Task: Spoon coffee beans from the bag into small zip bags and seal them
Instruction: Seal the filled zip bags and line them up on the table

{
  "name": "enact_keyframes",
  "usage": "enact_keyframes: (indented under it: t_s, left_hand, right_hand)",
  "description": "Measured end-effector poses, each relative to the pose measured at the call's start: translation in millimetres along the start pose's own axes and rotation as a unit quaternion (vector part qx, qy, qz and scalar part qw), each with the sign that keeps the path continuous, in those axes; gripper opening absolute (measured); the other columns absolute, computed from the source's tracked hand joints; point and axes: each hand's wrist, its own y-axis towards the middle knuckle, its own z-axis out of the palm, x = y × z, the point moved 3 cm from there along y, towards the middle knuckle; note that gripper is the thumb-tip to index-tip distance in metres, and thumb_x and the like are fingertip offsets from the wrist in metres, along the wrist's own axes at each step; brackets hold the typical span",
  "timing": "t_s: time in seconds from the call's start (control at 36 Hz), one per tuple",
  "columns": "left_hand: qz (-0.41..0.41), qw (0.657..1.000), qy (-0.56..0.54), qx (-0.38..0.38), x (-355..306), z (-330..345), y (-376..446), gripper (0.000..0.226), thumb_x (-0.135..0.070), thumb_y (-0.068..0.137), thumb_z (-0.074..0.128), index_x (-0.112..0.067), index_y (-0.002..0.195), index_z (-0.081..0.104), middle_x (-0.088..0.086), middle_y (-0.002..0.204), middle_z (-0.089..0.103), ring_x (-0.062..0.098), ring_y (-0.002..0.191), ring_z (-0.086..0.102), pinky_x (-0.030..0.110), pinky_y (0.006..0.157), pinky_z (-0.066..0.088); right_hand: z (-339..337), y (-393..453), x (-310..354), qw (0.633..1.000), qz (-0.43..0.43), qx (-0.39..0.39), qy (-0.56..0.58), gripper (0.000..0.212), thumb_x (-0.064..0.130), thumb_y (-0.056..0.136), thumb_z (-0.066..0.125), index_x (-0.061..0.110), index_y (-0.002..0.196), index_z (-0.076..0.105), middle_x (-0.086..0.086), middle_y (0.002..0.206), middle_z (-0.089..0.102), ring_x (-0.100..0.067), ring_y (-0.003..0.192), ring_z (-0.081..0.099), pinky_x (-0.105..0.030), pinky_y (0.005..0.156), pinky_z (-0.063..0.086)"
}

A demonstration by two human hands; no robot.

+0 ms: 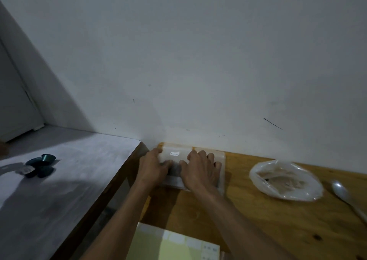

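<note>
Left hand point(154, 167) holds the edge of the zip bags point(174, 153) by the wall point(198, 61). Right hand point(200, 172) presses flat on them. Bean bag point(286, 180) and spoon point(341, 190) lie to the right.

Matt wooden table point(258, 220), glossy clear plastic bag point(286, 180), shiny metal spoon point(341, 190).

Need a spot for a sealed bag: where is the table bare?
Bare table runs between the pack of zip bags and the plastic bag, widening toward the near edge between the yellow sheet and the spoon. The far left corner is crowded: the left hand grips and the right hand presses the pack.
</note>
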Motion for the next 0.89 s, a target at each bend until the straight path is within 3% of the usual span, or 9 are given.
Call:
enact_keyframes:
  t_s: [0.14, 0.33, 0.39, 0.47, 0.58, 0.64, 0.78, 0.89]
  left_hand:
    - [0.021, 0.999, -0.005, -0.03, -10, -5, -12, 0.049, -0.029, 0.093, 0.067, -0.008, 0.136, 0.055, 0.013, 0.134, 0.061, 0.028, 0.12, 0.06, 0.036, 0.096, 0.05]
    - [0.06, 0.996, -0.042, -0.043, -46, -10, -57, 0.048, -0.04, 0.092, 0.067, -0.014, 0.131, 0.06, 0.01, 0.135, 0.062, 0.025, 0.121, 0.059, 0.033, 0.091, 0.048]
    - [0.084, 0.995, -0.048, -0.03, -60, -8, -80, 0.047, -0.039, 0.092, 0.067, -0.013, 0.131, 0.06, 0.007, 0.133, 0.063, 0.02, 0.12, 0.059, 0.029, 0.09, 0.047]
    - [0.129, 0.99, -0.048, -0.007, -80, -1, -116, 0.045, -0.04, 0.09, 0.069, -0.013, 0.126, 0.065, 0.001, 0.12, 0.069, 0.011, 0.106, 0.063, 0.016, 0.077, 0.045]
    - [0.148, 0.987, -0.047, 0.051, -100, 16, -162, 0.039, -0.04, 0.086, 0.073, -0.017, 0.117, 0.068, -0.006, 0.103, 0.07, 0.004, 0.092, 0.064, 0.022, 0.077, 0.053]
    - [0.166, 0.982, -0.027, 0.083, -110, 27, -184, 0.041, -0.044, 0.086, 0.072, -0.021, 0.12, 0.068, -0.008, 0.099, 0.068, -0.001, 0.088, 0.061, 0.016, 0.073, 0.05]
    - [0.188, 0.971, 0.034, 0.142, -131, 56, -225, 0.048, -0.049, 0.083, 0.073, -0.02, 0.121, 0.068, -0.003, 0.106, 0.071, 0.004, 0.089, 0.061, 0.014, 0.069, 0.043]
    - [0.164, 0.965, 0.102, 0.175, -133, 77, -235, 0.053, -0.053, 0.081, 0.072, -0.023, 0.125, 0.065, 0.002, 0.121, 0.065, 0.016, 0.108, 0.06, 0.027, 0.083, 0.047]
  right_hand:
    - [-27, -13, -11, 0.999, -0.006, 0.0, 0.05, 0.03, 0.045, 0.099, 0.052, 0.025, 0.119, 0.061, 0.002, 0.124, 0.059, -0.023, 0.118, 0.048, -0.042, 0.098, 0.035]
    - [-72, -42, -46, 0.996, -0.009, 0.0, 0.088, 0.024, 0.043, 0.091, 0.062, 0.03, 0.111, 0.064, 0.004, 0.118, 0.065, -0.022, 0.111, 0.057, -0.048, 0.096, 0.049]
    - [-87, -57, -61, 0.995, -0.017, 0.016, 0.096, 0.02, 0.041, 0.09, 0.064, 0.031, 0.107, 0.064, 0.006, 0.113, 0.066, -0.02, 0.107, 0.059, -0.046, 0.094, 0.051]
    - [-112, -81, -87, 0.992, -0.028, 0.037, 0.118, 0.014, 0.036, 0.089, 0.068, 0.03, 0.101, 0.065, 0.009, 0.103, 0.067, -0.015, 0.096, 0.062, -0.041, 0.087, 0.055]
    - [-144, -109, -126, 0.99, -0.022, 0.062, 0.122, 0.017, 0.027, 0.087, 0.072, 0.025, 0.103, 0.069, 0.008, 0.1, 0.068, -0.009, 0.085, 0.062, -0.031, 0.079, 0.054]
    - [-157, -123, -146, 0.99, -0.018, 0.08, 0.112, 0.018, 0.024, 0.086, 0.072, 0.024, 0.104, 0.07, 0.009, 0.099, 0.068, -0.004, 0.078, 0.06, -0.024, 0.072, 0.051]
    - [-176, -156, -195, 0.986, 0.013, 0.142, 0.088, 0.023, 0.022, 0.084, 0.074, 0.028, 0.106, 0.069, 0.011, 0.098, 0.068, -0.004, 0.085, 0.063, -0.027, 0.078, 0.056]
    - [-173, -169, -217, 0.98, 0.017, 0.195, 0.028, 0.035, 0.028, 0.082, 0.077, 0.028, 0.115, 0.066, 0.009, 0.11, 0.063, -0.007, 0.097, 0.059, -0.025, 0.082, 0.052]
